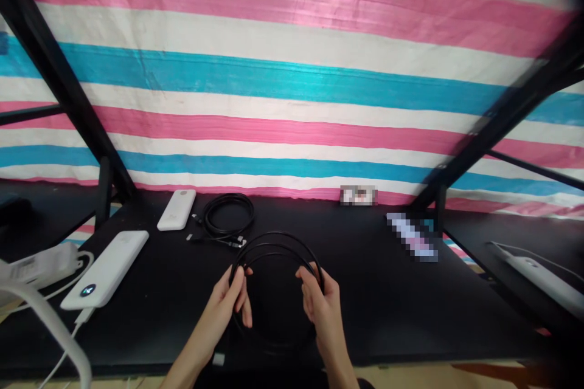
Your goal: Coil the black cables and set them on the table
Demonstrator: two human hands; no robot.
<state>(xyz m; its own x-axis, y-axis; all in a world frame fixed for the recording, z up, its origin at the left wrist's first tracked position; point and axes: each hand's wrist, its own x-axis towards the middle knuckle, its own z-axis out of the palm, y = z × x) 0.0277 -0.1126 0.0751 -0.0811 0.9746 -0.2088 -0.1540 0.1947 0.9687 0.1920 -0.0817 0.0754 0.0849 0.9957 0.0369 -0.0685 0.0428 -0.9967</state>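
Note:
A black cable point(278, 245) is wound into loose loops between my two hands, above the near part of the black table. My left hand point(233, 298) is closed round the left side of the loops, thumb on top. On the opposite side my right hand point(319, 295) grips them in the same way. Below my left wrist shows a light-coloured cable plug point(219, 358). Just beyond the loops lies a second coiled black cable point(228, 214) with several metal-tipped plugs at its near side. The lower part of the held loops blends into the dark tabletop.
Left on the table point(392, 310) lie a white power bank point(107, 267) with a lit display and plugged cable, and a smaller white power bank point(177, 209). A white power strip point(45, 267) sits far left. Black frame bars point(497, 115) slant up before a striped sheet point(292, 79).

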